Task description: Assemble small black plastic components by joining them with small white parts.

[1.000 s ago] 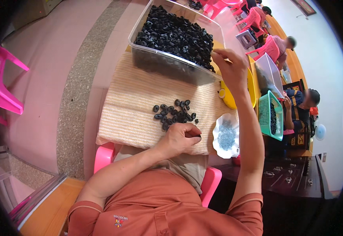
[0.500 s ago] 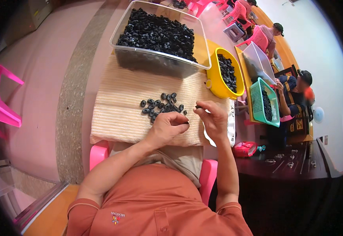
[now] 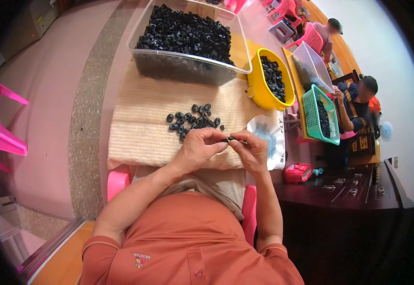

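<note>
My left hand (image 3: 201, 146) pinches a small black part (image 3: 226, 140) between thumb and fingers, over the near side of the striped cloth (image 3: 140, 128). The fingertips of my right hand (image 3: 252, 149) close on a black piece at the same spot, and the two hands meet there. Whether the two pieces are joined I cannot make out. Just beyond my left hand lies a loose pile of oval black parts (image 3: 188, 118), each with a hole. Beside my right hand rests a white scalloped dish (image 3: 277, 142) holding small bluish bits.
A large clear bin (image 3: 188, 64) full of black parts stands at the back of the table. To its right are a yellow tub (image 3: 259, 97) and a green basket (image 3: 322, 128), both with black parts. A person (image 3: 354, 102) sits across at the right.
My right hand has moved left and nearer, bringing its piece against the one in my left hand. The white dish, earlier mostly covered by my right hand, now shows.
</note>
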`<state>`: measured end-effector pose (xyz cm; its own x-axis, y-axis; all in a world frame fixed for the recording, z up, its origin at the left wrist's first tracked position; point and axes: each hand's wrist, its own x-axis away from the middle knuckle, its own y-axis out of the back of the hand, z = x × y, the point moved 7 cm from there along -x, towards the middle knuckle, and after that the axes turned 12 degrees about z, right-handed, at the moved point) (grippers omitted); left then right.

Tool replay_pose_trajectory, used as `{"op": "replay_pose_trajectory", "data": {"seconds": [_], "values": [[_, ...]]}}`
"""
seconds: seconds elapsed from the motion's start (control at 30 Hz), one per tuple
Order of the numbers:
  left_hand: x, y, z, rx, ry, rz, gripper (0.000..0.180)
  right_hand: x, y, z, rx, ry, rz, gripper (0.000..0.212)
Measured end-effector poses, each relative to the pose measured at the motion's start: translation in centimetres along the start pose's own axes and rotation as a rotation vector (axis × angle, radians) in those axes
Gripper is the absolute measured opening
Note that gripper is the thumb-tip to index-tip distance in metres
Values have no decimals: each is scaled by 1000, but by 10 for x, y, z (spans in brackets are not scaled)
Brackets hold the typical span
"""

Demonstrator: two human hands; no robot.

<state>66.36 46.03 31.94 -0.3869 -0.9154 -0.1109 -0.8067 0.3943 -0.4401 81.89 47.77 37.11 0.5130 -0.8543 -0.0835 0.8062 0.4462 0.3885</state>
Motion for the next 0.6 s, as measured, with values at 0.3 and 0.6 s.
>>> {"op": "replay_pose_trajectory", "data": {"seconds": [0.3,0.6], "values": [[0,1,4,-21,1,-5,17,3,-3,-4,22,8,12,14],[2,1,3,-131,32,4,19,10,-4,-5,24,-64,-5,13]]}}
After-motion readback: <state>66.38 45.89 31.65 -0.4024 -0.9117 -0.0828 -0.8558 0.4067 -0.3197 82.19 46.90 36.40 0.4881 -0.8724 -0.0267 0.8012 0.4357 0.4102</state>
